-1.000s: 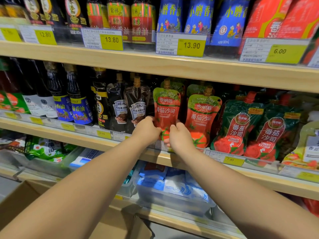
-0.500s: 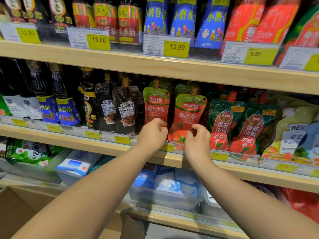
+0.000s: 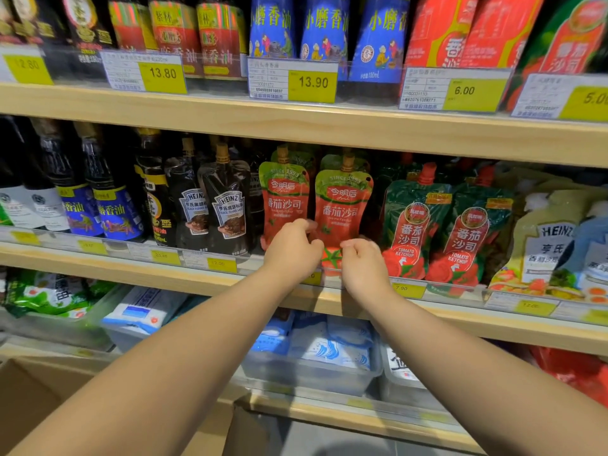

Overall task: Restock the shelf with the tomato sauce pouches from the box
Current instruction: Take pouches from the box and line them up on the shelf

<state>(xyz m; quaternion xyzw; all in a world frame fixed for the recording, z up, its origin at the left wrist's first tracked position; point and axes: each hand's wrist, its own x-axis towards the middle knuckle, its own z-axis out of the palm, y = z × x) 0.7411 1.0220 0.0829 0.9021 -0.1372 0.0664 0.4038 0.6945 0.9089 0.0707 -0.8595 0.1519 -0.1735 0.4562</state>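
Two red tomato sauce pouches with green tops and gold caps stand side by side at the front of the middle shelf. My left hand covers the bottom of the left pouch, and its curled fingers reach the lower left edge of the right pouch. The fingers of my right hand pinch that right pouch's base. More pouches of the same kind show behind them. The open cardboard box sits at the bottom left, its inside hidden.
Dark Heinz sauce pouches stand just left of the red ones and green ketchup pouches just right. Sesame oil bottles fill the far left. Clear bins of white bags sit on the shelf below. Price tags line the shelf edges.
Both hands moved right from the left pouch's base toward the right pouch. That pouch leaned a second ago and now stands upright.
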